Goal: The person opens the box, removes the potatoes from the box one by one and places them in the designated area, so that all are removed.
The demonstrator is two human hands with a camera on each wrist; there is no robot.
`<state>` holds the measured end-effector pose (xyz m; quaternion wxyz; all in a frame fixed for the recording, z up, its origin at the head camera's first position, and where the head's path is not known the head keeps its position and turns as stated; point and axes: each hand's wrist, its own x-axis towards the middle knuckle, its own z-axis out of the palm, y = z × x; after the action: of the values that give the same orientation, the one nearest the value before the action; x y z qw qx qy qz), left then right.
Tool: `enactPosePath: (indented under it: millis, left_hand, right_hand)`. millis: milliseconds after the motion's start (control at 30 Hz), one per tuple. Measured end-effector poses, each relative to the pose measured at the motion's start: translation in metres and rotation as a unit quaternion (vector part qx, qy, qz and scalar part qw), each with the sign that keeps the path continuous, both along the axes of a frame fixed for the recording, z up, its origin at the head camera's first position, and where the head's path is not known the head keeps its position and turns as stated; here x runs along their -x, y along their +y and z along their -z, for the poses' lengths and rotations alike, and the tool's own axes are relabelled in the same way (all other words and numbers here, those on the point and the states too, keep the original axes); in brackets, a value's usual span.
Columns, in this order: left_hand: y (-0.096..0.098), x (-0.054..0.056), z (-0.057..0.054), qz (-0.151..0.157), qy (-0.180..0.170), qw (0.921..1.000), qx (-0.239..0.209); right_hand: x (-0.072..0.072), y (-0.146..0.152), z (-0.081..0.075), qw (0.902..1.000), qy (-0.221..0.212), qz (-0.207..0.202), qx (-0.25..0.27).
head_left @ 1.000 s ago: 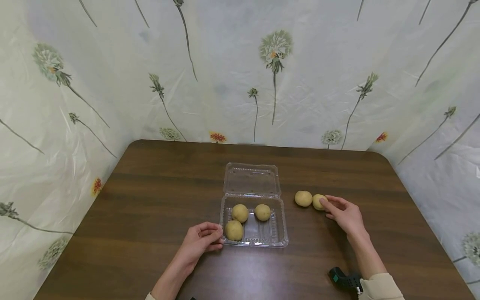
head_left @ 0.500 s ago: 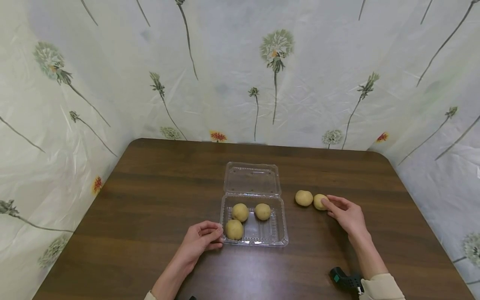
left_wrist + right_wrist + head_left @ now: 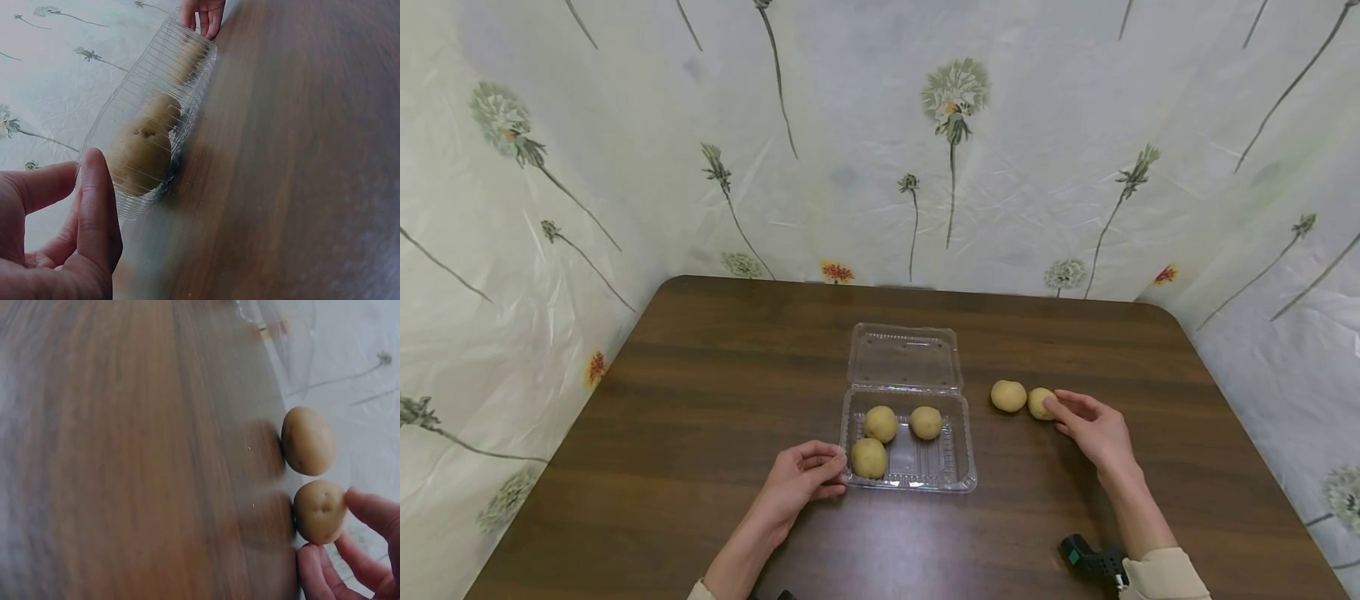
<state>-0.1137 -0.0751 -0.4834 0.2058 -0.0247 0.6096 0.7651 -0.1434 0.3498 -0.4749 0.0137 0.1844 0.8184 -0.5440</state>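
A clear plastic clamshell box (image 3: 967, 467) lies on the table with its lid folded back, three potatoes inside. Two of these, a back potato (image 3: 880, 424) and a front potato (image 3: 868, 459), sit at the left; another potato (image 3: 926, 423) is at the right. My left hand (image 3: 805, 483) pinches the box's left rim between thumb and fingers, as the left wrist view shows up close (image 3: 69, 231). To the right of the box, my right hand (image 3: 1093, 429) holds a small potato (image 3: 320, 511) between thumb and fingers, on the tabletop. Beside it rests a loose potato (image 3: 308, 441).
The brown wooden table (image 3: 722, 367) has rounded far corners. A flower-printed plastic sheet (image 3: 850, 125) hangs behind and at both sides. A black strap-like device (image 3: 1090, 560) is by the right sleeve (image 3: 1161, 575).
Almost nothing differs: both hands keep their holds and the potatoes stay put. The whole head view has shifted very slightly.
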Motion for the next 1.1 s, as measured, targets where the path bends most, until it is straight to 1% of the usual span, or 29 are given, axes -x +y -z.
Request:
enactPosePath:
  millis: [233, 533, 800, 1100]
  left_hand:
    - [0.0, -0.0004, 0.0006, 0.001, 0.001, 1.0, -0.002]
    - [-0.0007, -0.0011, 0.0003, 0.0, -0.003, 1.0, 0.0]
    - [-0.0008, -0.0015, 0.001, -0.001, -0.004, 1.0, 0.0]
    - [0.0003, 0.0006, -0.0008, -0.002, -0.009, 1.0, 0.004]
  right_hand:
    - [-0.0012, 0.0017, 0.0027, 0.9999, 0.008, -0.01, -0.003]
    - [-0.0021, 0.0014, 0.0025, 0.9998, 0.004, -0.015, -0.012]
    - [-0.0021, 0.0009, 0.0026, 0.9997, 0.012, -0.021, -0.004]
    - [-0.0028, 0.0041, 0.0035, 0.9996, 0.01, -0.024, -0.009]
